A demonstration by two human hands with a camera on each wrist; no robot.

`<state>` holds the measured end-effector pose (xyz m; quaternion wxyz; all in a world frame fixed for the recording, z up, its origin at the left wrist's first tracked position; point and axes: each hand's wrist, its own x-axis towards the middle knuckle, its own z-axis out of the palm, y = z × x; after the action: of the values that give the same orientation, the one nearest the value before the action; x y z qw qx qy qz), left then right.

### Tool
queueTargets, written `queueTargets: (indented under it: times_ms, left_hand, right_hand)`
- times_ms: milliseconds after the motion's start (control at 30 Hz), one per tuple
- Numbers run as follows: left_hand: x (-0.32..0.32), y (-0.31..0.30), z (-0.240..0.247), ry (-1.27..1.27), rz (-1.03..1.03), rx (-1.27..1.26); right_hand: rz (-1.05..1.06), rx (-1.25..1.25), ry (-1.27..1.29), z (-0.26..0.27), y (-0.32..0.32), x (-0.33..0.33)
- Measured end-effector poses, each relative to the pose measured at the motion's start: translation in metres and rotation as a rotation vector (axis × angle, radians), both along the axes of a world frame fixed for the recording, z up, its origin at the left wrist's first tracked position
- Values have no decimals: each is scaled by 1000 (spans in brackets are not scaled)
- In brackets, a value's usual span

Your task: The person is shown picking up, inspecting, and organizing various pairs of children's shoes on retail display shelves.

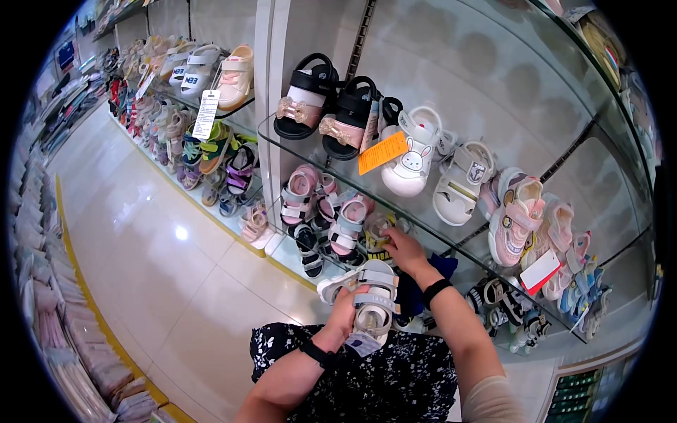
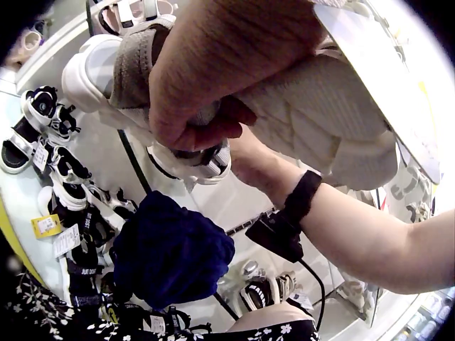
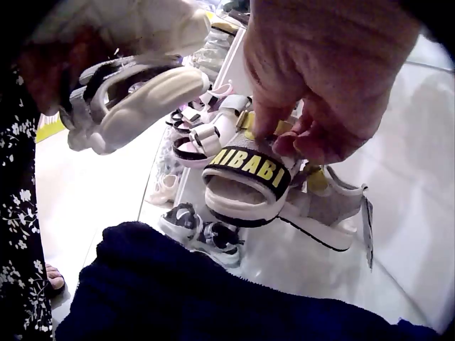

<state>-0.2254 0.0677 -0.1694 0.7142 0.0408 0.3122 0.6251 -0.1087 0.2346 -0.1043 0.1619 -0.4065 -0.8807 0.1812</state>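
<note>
The left hand (image 1: 343,310) grips a pair of grey and white strapped sandals (image 1: 375,299) in front of the body; in the left wrist view its fingers curl round a strap, and a pale sole (image 2: 327,121) faces the camera. The right hand (image 1: 407,252) reaches to the lower shelf. In the right wrist view, the right hand (image 3: 320,85) pinches the upper part of a grey sandal (image 3: 245,181) with a black band and yellow letters. Another grey and white sandal (image 3: 323,213) lies beside it.
A glass shelf (image 1: 338,187) above the right hand holds black sandals (image 1: 307,95) and white rabbit shoes (image 1: 412,158). Pink sandals (image 1: 345,225) stand left of that hand. A dark blue cloth (image 2: 170,249) hangs near the right arm. Packed goods (image 1: 70,338) line the far left.
</note>
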Motion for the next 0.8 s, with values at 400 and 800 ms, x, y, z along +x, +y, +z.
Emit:
queueTargets:
  times_ms: [400,800]
  left_hand:
    - [-2,-6,31,65,-10,51]
    - [-2,-7,32,80,6,23]
  right_hand:
    - [-279,94,20,-10,-33,8]
    - [-243,189,-125,-9,-32,6]
